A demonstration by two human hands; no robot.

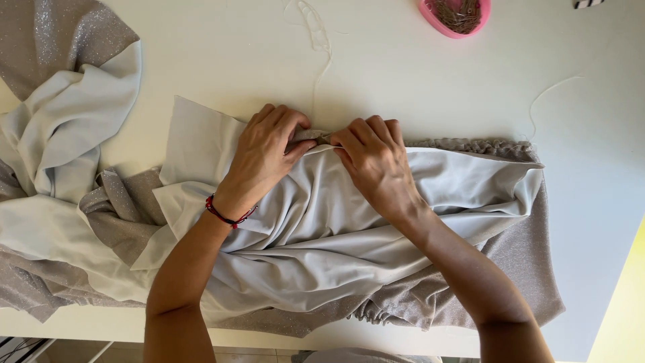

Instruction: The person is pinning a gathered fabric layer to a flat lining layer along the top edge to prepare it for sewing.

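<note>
A pale grey lining fabric [322, 228] lies bunched over a glittery grey fabric [524, 255] on a white table [416, 87]. My left hand [265, 151] and my right hand [373, 161] meet at the fabric's far edge, both pinching the gathered top edge [321, 138] between thumb and fingers. A red cord bracelet [228, 215] circles my left wrist. The glittery fabric's ruffled edge [470, 144] runs to the right of my right hand.
More of the same two fabrics [60, 114] lies heaped at the left. A pink dish of pins [457, 17] sits at the table's far edge. Loose white threads [319, 40] lie on the tabletop. The table's near edge crosses the bottom of the view.
</note>
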